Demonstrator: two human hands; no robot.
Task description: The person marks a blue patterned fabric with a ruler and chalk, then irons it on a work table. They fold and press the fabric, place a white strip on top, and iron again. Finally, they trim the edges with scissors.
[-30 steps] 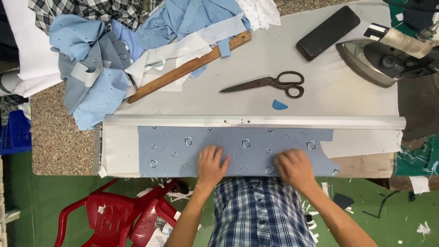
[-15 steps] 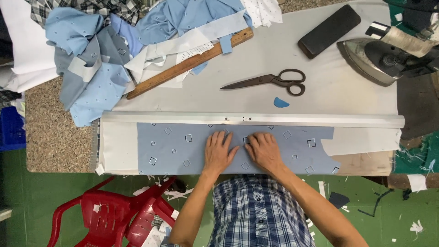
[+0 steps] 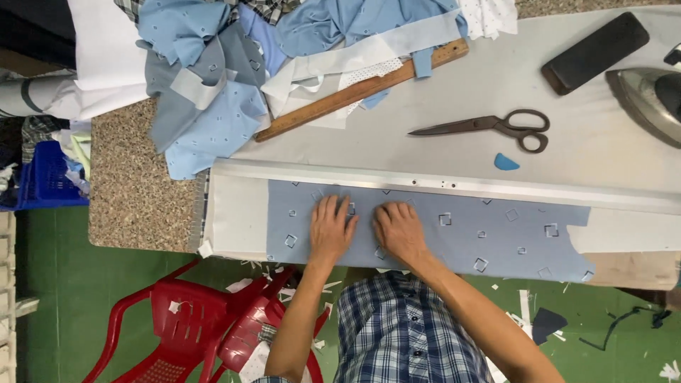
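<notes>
A long grey-blue fabric strip [image 3: 482, 228] with small white squares lies flat on a white sheet [image 3: 237, 220] at the table's near edge. Both of my hands press on it, palms down and fingers spread. My left hand [image 3: 331, 228] rests left of the middle; my right hand [image 3: 399, 230] sits just beside it, almost touching. A long metal straightedge [image 3: 567, 195] runs along the strip's far edge, just beyond my fingertips.
Black scissors [image 3: 496, 126] and a small blue chalk piece [image 3: 506, 162] lie beyond the straightedge. A wooden ruler [image 3: 355, 92] slants under a pile of blue fabric scraps [image 3: 213, 85]. A dark block [image 3: 594, 52] and an iron [image 3: 649, 96] sit far right. Red chairs [image 3: 198, 333] stand below.
My right hand slid left along the strip until it sits beside my left hand. The left hand moved up and a little left. The view has shifted left.
</notes>
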